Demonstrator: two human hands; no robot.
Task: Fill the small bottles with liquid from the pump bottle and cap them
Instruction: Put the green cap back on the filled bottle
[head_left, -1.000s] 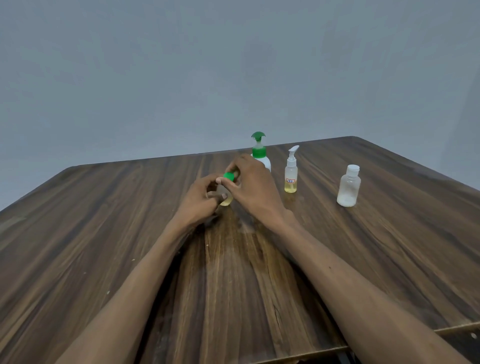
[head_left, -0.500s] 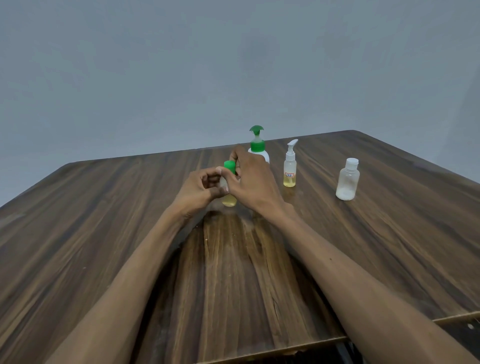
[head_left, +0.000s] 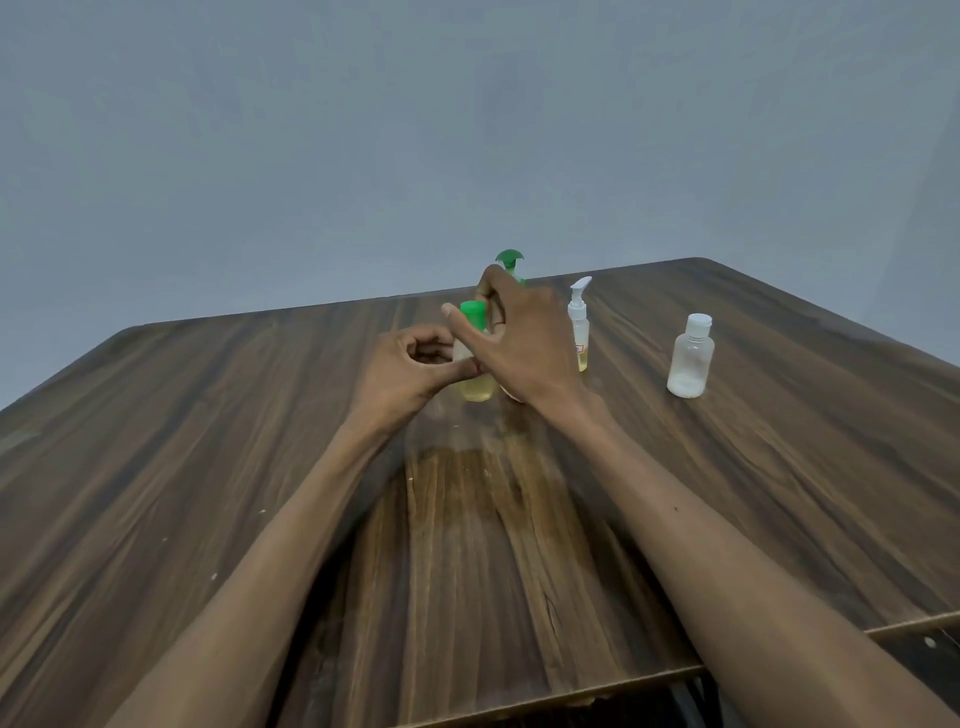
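You are looking at a plain indoor room, and little in it says whether it is a home, an office or a staged recording spot. A bare grey-blue wall (head_left: 363, 130) fills the whole far side, with no shelves, sockets or windows showing. In front of you is a dark wood-grain laminate counter (head_left: 208, 467) with rounded far corners, its near right edge chipped pale. Only toiletry-type containers stand on it: a green-topped pump bottle (head_left: 510, 262) at the far middle, a small spray bottle (head_left: 579, 325) just right of it, and a frosted flip-cap bottle (head_left: 690, 358) further right.
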